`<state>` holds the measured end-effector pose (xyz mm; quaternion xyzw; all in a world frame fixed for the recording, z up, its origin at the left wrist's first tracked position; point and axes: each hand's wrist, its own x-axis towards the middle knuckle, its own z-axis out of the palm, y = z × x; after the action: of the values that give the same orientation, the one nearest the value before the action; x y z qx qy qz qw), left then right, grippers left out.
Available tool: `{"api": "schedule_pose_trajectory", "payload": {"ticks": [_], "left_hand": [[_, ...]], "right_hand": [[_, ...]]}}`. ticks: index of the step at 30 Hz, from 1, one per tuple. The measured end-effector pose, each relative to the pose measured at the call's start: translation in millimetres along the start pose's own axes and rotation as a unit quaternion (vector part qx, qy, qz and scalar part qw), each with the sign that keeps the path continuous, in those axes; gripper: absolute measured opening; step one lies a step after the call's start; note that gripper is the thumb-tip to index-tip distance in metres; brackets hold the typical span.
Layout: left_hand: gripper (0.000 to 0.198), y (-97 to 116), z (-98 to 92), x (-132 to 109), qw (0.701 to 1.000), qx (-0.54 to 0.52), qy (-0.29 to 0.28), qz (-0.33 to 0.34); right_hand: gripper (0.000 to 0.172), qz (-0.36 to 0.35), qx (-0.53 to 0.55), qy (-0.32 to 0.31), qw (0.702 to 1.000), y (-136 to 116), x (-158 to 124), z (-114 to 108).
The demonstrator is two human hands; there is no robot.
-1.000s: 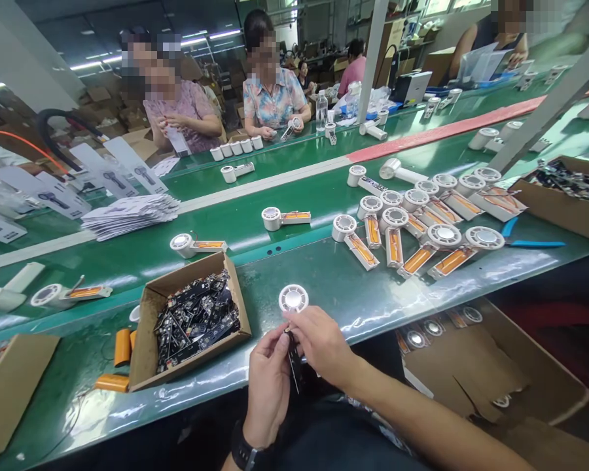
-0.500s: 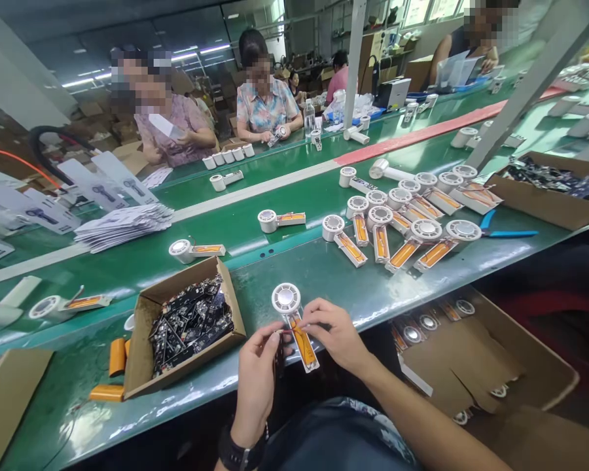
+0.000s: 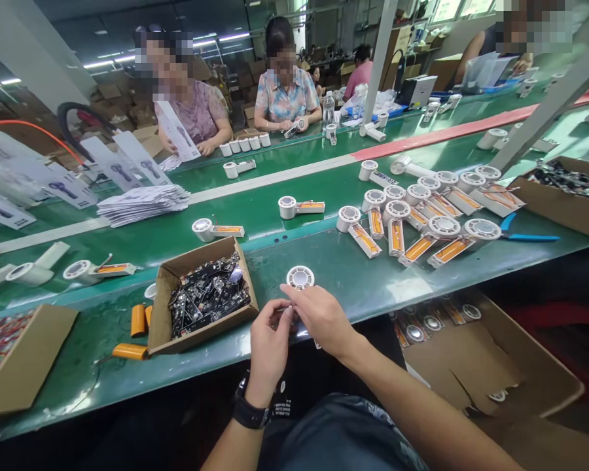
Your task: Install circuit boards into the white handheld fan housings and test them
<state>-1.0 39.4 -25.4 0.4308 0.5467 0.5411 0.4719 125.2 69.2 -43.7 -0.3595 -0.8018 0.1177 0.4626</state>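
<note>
Green bench (image 3: 363, 288) | co-workers (image 3: 290, 98) opposite | left hand (image 3: 269, 340), right hand (image 3: 324, 317) meet at white fan (image 3: 300, 277) | grips obscured, cannot tell

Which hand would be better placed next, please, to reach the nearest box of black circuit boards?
Probably the left hand: it is nearer the cardboard box of black circuit boards, while the right hand is farther right. Both hands meet by the white fan head; what they pinch is mostly hidden.
</note>
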Motion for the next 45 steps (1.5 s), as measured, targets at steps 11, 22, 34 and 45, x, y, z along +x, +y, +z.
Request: {"api": "schedule_pose_trajectory", "payload": {"ticks": [11,22,34,45], "left_hand": [[0.029,-10.5,-5.5,5.9,0.995,-0.078,-0.030,-0.048],[0.019,-7.2,-9.3,9.0,0.992,-0.103,-0.033,-0.062],[0.029,-7.3,5.3,6.0,0.984,-0.138,0.015,-0.114],[0.022,-0.6,12.8,0.7,0.989,-0.088,0.052,-0.106]], "right_hand": [[0.045,0.133,0.009,0.030,0.991,-14.4,2.5,3.7],[0.054,0.170,0.003,0.009,0.985,-19.0,7.9,0.0],[0.054,0.047,-0.030,-0.003,0.998,-15.6,2.7,-7.6],[0.054,0.001,-0.049,-0.012,0.999,-8.3,1.3,-16.7]]}}
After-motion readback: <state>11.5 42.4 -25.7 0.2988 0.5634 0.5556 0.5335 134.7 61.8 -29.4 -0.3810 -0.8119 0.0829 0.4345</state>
